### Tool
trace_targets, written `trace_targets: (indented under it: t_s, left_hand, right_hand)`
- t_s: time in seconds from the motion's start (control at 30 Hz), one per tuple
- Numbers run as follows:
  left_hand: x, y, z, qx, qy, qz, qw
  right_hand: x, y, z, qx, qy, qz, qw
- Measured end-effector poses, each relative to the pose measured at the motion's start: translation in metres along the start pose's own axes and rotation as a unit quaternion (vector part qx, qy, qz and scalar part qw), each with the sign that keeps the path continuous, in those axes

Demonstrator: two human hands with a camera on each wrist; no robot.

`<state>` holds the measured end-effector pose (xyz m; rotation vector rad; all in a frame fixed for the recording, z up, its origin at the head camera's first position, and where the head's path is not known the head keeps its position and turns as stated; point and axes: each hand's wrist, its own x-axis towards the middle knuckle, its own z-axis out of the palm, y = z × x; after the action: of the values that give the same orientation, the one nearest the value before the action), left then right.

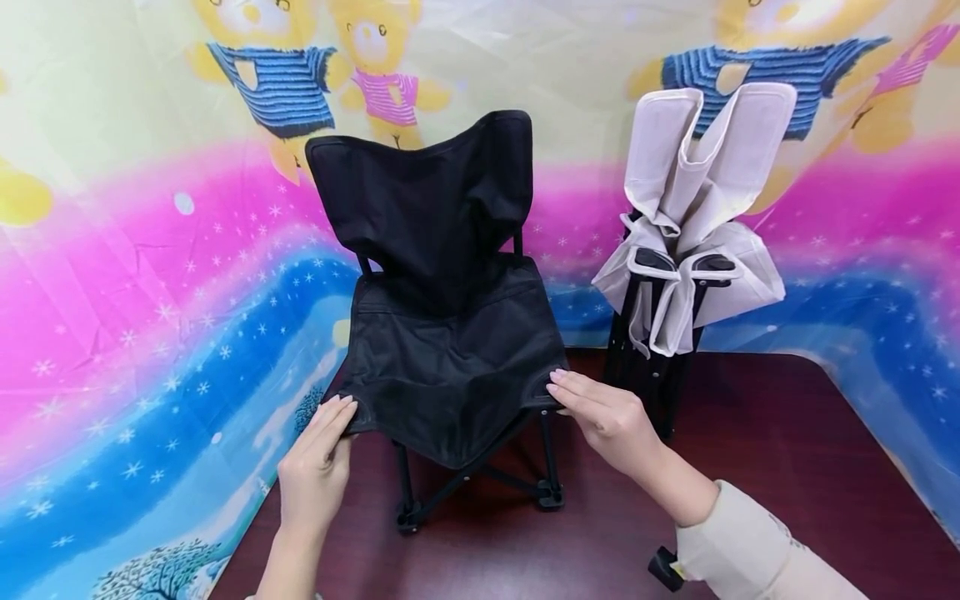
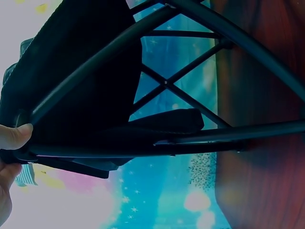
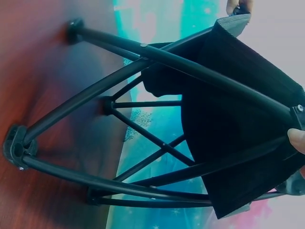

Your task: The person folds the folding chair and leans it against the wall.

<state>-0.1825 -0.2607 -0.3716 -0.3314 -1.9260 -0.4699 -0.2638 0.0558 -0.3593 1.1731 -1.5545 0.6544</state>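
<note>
A black folding camp chair (image 1: 450, 342) stands unfolded on the table, its fabric seat sagging at the front edge. My left hand (image 1: 317, 462) grips the seat's front left corner, fingers on top; the left wrist view shows the thumb (image 2: 21, 135) under that corner by the leg tube. At the front right corner my right hand (image 1: 611, 421) holds the seat the same way, its thumb (image 3: 296, 139) at the tube's end in the right wrist view. Crossed black legs (image 3: 190, 71) spread beneath the seat.
A second folding chair with white fabric (image 1: 697, 225) stands folded at the back right of the dark red wooden table (image 1: 795, 475). Behind the table hangs a printed bear backdrop (image 1: 150, 275). A small black object (image 1: 664, 568) lies beside the right sleeve.
</note>
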Motion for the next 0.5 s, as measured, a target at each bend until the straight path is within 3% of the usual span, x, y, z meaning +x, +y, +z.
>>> trace_targets:
  t_s: [0.5]
  left_hand:
    - [0.010,0.006,0.008,-0.014,0.016,0.000,0.9998]
  right_hand:
    - [0.011,-0.002,0.002,-0.004,0.000,0.009,1.0000]
